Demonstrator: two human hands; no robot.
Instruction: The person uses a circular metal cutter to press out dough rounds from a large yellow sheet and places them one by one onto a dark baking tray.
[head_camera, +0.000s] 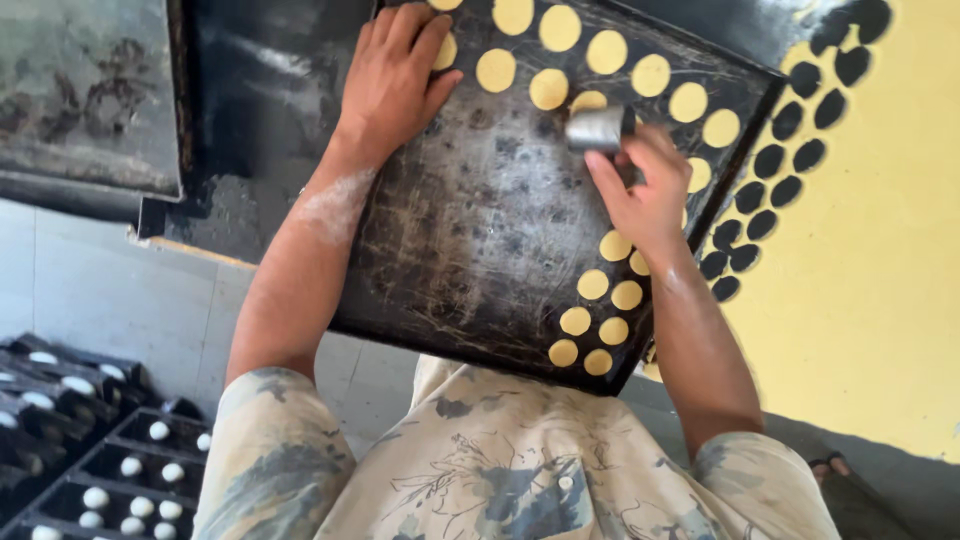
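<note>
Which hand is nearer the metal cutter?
Right. The right hand holds the metal cutter at its fingertips, over the tray; the left hand rests flat on the tray's far-left part, apart from it.

Counts, head view. Dark baking tray (480, 250): 1. Yellow dough discs (496, 70) on the tray: about 21 visible, some partly hidden under the hands; roughly 12 along the far edge, 9 down the right edge. Metal round cutter (597, 128): 1. Rolled yellow dough sheet (880, 250): 1, with about 17 punched round holes (770, 160) visible. Hands: 2. Dark trays of white pieces (120, 480) on the floor: several, stacked; exact number cannot be told.
</note>
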